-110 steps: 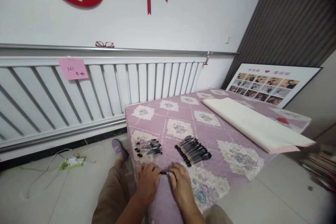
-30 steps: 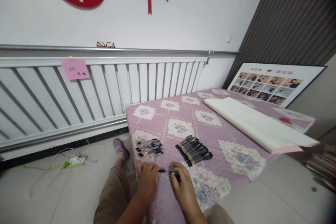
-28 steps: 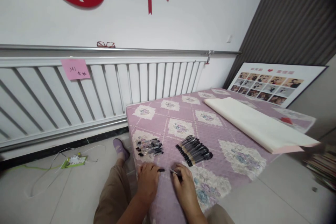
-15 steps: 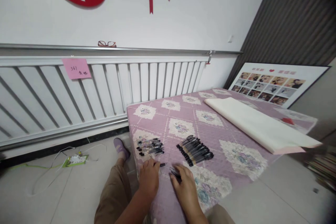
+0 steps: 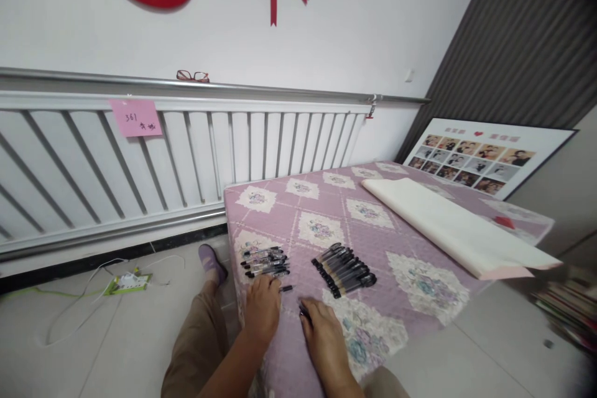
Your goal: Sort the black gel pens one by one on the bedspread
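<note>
We see the room in soft, even light, shadows faint; the wide lens splays the radiator [image 5: 69, 161] at nine o'clock, and books [image 5: 564, 317] at four o'clock smear into blur.

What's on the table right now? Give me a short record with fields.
left hand: closed on a thin pen piece, its black tip sticking out to the right
right hand: resting on the tablecloth, fingers over a small dark piece; grip unclear
beyond left hand: loose pile of clear pens
beyond right hand: neat row of black pens
far right: cream folded sheet
</note>
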{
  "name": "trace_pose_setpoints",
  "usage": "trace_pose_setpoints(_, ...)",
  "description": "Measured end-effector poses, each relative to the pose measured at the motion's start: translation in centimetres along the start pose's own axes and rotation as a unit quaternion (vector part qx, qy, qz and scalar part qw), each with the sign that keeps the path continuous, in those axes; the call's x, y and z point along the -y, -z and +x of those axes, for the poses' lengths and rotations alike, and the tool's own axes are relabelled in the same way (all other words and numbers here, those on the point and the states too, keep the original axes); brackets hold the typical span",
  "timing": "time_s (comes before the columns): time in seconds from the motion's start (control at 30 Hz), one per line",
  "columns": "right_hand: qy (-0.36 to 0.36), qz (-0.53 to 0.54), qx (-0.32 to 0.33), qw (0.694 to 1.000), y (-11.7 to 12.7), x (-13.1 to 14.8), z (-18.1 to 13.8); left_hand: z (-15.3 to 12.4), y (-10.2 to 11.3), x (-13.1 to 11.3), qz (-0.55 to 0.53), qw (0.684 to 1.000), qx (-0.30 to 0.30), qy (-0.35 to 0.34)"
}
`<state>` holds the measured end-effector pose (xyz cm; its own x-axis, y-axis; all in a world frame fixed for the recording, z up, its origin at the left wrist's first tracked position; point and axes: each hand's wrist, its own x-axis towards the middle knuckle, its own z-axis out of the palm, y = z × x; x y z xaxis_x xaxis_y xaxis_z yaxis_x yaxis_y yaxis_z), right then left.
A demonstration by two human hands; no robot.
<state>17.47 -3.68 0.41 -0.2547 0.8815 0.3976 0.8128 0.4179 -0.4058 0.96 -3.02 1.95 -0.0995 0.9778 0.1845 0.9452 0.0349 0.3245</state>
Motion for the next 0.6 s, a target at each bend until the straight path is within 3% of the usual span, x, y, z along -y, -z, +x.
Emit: trace_pose_setpoints(0.6,0.017,0.044,0.019,0.999,-0.9,-0.8,1.6,1.2,-0.6,2.0,-0.037,0.998,-0.026,0.051)
